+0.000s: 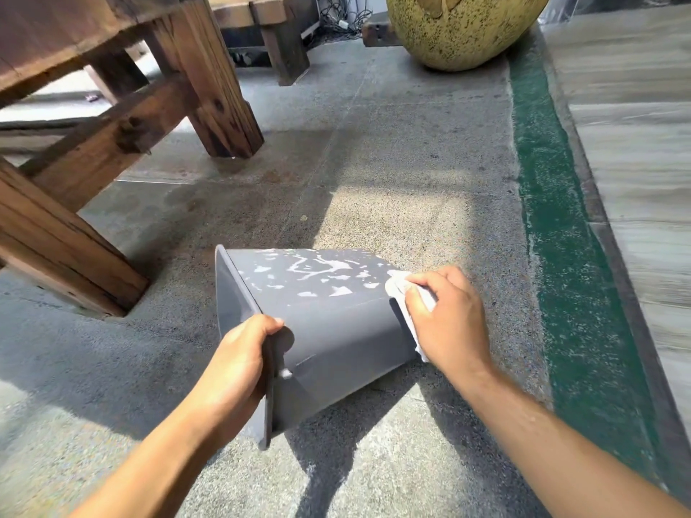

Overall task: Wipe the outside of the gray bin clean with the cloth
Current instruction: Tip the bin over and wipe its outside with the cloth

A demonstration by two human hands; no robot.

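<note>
The gray bin [336, 330] lies on its side on the concrete floor, its open mouth facing left. White wet patches spot its upper face. My left hand [239, 364] grips the rim at the near edge of the mouth. My right hand [445, 323] presses a white cloth [400, 293] against the bin's bottom end at the right; most of the cloth is hidden under my fingers.
A heavy wooden table [93, 125] with thick legs stands to the left and behind. A large speckled yellow-green pot [460, 28] sits at the back right. A green painted strip [561, 256] and a raised stone ledge [635, 162] run along the right.
</note>
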